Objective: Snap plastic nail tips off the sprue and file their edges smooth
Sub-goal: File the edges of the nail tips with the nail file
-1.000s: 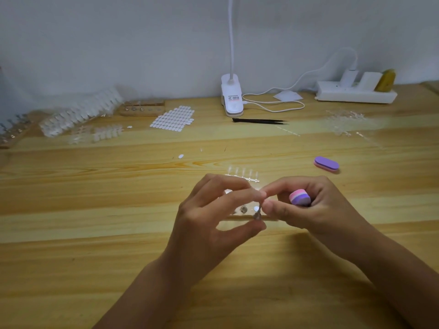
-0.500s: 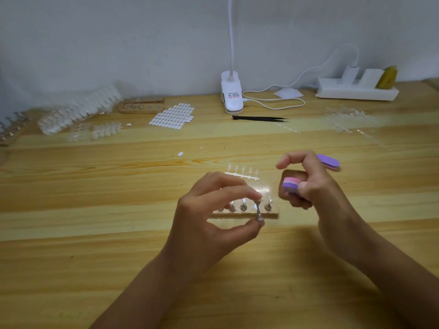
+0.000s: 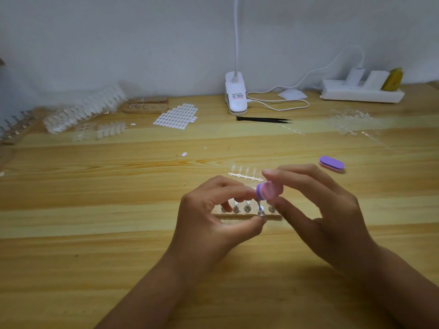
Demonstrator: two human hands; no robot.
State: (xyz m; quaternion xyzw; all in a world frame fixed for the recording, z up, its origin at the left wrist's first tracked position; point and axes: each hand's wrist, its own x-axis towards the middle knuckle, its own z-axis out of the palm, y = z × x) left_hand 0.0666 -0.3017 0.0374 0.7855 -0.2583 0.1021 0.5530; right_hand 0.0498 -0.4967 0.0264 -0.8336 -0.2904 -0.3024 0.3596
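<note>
My left hand (image 3: 213,217) pinches a small metal stand pin (image 3: 260,210) between thumb and forefinger, just above a wooden holder block (image 3: 247,216) that carries several more pins. A nail tip on the pin's top is hidden behind the file. My right hand (image 3: 327,214) grips a pink and purple buffer block (image 3: 267,190) and holds its end against the top of the pin. A clear sprue (image 3: 245,175) with several tips lies flat just behind the hands.
A second purple buffer (image 3: 331,163) lies to the right. Black tweezers (image 3: 263,119), a white clip lamp (image 3: 235,96) with its cable and a power strip (image 3: 361,91) stand at the back. Sticker sheet (image 3: 177,117), clear tip racks (image 3: 85,110) and empty sprues (image 3: 351,121) line the far side.
My right hand drew away to the right half a second ago, turned the buffer, and has come back so its end meets the pin. The left hand kept its pinch.
</note>
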